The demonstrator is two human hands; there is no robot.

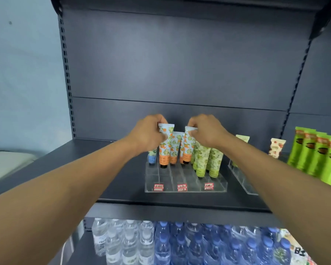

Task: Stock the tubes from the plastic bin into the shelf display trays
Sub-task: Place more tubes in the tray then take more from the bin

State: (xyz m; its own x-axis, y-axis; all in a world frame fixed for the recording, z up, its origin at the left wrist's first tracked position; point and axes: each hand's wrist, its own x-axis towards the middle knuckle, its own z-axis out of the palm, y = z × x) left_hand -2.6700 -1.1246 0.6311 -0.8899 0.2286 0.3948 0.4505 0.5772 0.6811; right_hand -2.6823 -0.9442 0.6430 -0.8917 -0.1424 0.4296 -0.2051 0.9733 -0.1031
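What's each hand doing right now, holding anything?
Left hand: fingers pinching the top of an orange-print tube in the clear tray.
Right hand: fingers pinching the top of another orange-print tube.

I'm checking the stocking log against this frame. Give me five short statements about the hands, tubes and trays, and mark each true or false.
1. Each hand holds an orange tube by its top end. True: the left hand pinches one orange tube, and the right hand pinches another.
2. The green tubes stand left of the orange ones. False: they stand to the right.
3. The clear tray has empty front slots. True.
4. The tray carries no price labels. False: three red labels sit along its front edge.
5. Soda cans fill the shelf below. False: water bottles fill it.
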